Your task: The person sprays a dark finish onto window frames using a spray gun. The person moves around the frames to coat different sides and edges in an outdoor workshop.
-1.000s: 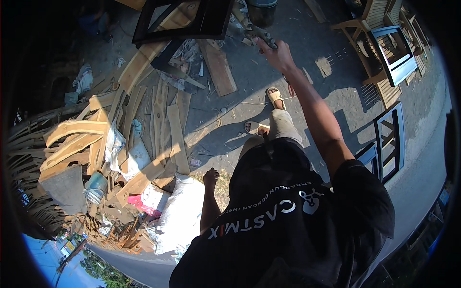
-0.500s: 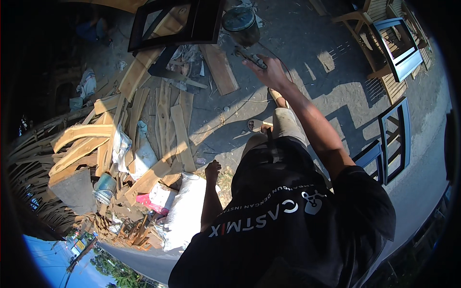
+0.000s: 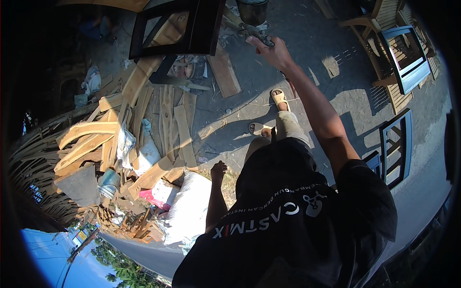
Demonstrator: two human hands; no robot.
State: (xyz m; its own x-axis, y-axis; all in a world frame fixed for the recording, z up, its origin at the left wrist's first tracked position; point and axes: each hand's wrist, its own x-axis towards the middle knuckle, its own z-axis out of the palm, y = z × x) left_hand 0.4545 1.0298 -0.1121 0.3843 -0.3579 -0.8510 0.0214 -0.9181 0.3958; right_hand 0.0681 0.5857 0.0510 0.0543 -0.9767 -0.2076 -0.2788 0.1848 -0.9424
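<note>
My right hand (image 3: 278, 54) reaches forward, its fingers wrapped round the metal handle of a spray gun (image 3: 261, 36). A dark round cup (image 3: 252, 11) sits at the gun's far end, cut by the picture's upper edge. A dark brown wooden frame (image 3: 207, 29) stands just left of the gun, apart from it. Part of a thin hose (image 3: 291, 88) shows by my right wrist. My left hand (image 3: 219, 169) hangs low at my left side with its fingers curled in, and I see nothing in it.
Loose planks (image 3: 167, 122) and curved wood pieces (image 3: 89, 128) lie in a pile on the left. A white sack (image 3: 189, 206) and a bucket (image 3: 109, 182) stand near it. Painted frames (image 3: 408, 62) lean on slatted wooden furniture (image 3: 399, 98) at the right. A person (image 3: 98, 29) is in the far-left shade.
My right hand has moved farther forward and slightly right with the spray gun and its cup. One foot has shifted a little. My left hand stays low, fingers curled.
</note>
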